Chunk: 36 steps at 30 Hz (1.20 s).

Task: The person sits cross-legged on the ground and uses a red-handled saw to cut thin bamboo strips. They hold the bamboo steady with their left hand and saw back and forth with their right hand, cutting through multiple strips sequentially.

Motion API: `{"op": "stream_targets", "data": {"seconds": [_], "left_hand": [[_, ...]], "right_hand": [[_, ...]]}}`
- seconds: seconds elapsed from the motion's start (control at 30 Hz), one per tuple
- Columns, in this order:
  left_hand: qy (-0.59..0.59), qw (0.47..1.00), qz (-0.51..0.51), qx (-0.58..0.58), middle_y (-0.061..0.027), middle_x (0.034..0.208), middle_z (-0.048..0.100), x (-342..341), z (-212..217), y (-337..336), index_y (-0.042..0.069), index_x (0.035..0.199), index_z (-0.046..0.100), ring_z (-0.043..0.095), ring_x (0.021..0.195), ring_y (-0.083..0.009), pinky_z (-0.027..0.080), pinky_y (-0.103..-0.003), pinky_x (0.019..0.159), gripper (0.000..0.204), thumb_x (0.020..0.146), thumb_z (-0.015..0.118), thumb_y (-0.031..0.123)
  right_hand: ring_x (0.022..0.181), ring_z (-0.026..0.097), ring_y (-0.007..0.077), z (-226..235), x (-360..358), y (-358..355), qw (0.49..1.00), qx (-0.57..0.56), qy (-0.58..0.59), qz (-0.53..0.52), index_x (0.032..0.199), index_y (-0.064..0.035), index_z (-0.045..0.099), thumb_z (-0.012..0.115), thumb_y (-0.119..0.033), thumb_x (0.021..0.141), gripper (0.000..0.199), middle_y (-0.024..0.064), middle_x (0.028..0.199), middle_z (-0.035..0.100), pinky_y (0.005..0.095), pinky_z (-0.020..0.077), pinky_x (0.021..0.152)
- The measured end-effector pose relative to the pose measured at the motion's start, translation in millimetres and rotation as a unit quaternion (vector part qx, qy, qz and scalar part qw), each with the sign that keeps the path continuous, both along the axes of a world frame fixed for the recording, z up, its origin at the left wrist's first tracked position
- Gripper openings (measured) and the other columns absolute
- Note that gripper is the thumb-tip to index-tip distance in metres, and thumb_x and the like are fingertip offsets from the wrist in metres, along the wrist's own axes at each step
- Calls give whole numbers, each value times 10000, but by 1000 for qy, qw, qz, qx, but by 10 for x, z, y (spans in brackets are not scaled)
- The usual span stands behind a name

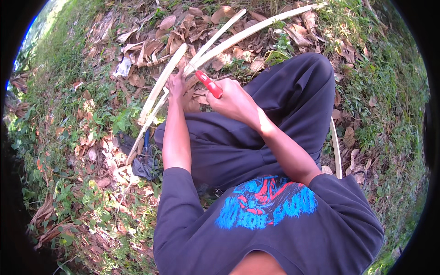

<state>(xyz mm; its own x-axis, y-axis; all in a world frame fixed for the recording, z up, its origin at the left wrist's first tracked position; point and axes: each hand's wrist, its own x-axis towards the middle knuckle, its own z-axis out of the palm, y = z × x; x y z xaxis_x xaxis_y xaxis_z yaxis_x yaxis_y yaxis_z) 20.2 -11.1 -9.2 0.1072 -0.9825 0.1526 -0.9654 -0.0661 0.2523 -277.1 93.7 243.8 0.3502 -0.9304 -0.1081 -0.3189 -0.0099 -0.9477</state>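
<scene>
My left hand [176, 85] closes round a long pale strip of split wood or bamboo [256, 30], which runs from the lower left up to the far right. In my right hand [233, 101] is a red-handled tool [208, 84]. Its front end points at the strip close to my left fingers; I cannot make out its blade or jaws. A wider pale strip [162, 82] lies just left of my left hand. Another short pale piece [222, 33] slants away beyond my hands, beside the long strip.
My crossed legs in dark trousers [288, 101] fill the middle. Dry leaves [183, 30] and grass cover the ground. A dark plastic bag [144, 166] with a blue pen-like object [146, 139] lies at the left knee. Another pale strip [336, 149] is at the right.
</scene>
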Motion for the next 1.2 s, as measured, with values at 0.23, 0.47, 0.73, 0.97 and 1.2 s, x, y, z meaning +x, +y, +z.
{"op": "stream_targets", "data": {"seconds": [0.23,0.47,0.73,0.97,1.2], "left_hand": [[9,1000,-4,9,-180,1027,669,-81,75,18,253,1277,655,637,1012,-361,478,-472,907,398,886,647,177],[74,993,-79,-55,-173,1147,682,-50,75,28,96,1210,679,650,1071,-344,505,-437,926,336,881,613,82],[77,995,-55,-36,-156,1150,658,-20,-14,92,131,1276,640,625,1059,-370,397,-634,975,379,940,476,67],[147,987,-59,29,-142,1076,666,-217,243,46,89,1263,641,636,1014,-361,348,-645,1038,380,922,474,59],[78,993,-88,-13,-174,1016,661,-132,218,133,65,1293,615,654,903,-362,465,-528,873,468,867,448,-34]], "right_hand": [[523,423,395,-39,-95,275,999,-19,-17,-48,681,51,484,611,-151,847,290,238,569,467,454,409,561],[497,445,349,-59,-23,54,999,-11,-15,-34,666,47,481,581,-164,838,290,227,563,484,448,428,563],[502,416,153,-45,-46,-14,999,37,-34,-17,668,31,476,562,-169,844,280,116,524,451,376,406,535],[491,499,206,-354,87,-334,998,30,-2,-53,659,43,491,551,-177,827,283,172,540,502,414,449,557],[481,465,314,-52,-4,78,1000,7,2,-22,668,46,503,564,-150,837,266,218,558,510,426,444,563]]}}
